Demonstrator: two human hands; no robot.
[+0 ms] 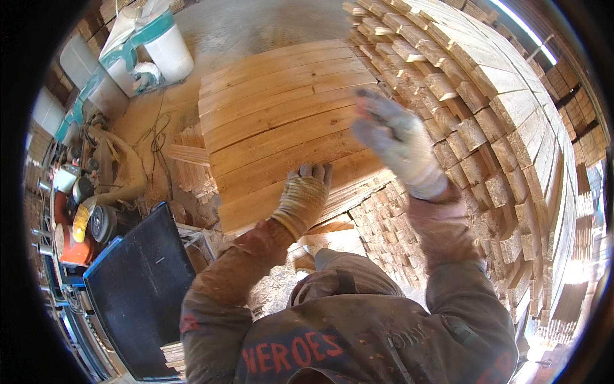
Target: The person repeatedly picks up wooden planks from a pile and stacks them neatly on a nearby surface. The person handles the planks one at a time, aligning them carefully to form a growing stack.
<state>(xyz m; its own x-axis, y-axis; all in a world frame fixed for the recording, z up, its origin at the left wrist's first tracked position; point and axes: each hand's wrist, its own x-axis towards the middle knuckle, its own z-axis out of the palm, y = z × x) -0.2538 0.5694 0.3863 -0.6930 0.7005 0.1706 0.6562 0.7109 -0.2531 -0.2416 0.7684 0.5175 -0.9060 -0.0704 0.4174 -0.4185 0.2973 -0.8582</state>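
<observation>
My left hand, in a worn yellowish work glove, rests flat on the near edge of a stack of pale wooden planks laid side by side. My right hand, in a grey work glove, is raised and blurred over the right end of the same planks, fingers spread, holding nothing. To the right rises a tall pile of stacked timber with its cut ends facing me. Both forearms wear dusty brownish sleeves.
A black flat machine top sits at lower left. Beyond it lie orange and red power tools, cables and sawdust. White buckets and containers stand at the upper left. Short offcut boards lie on the sawdust-covered floor.
</observation>
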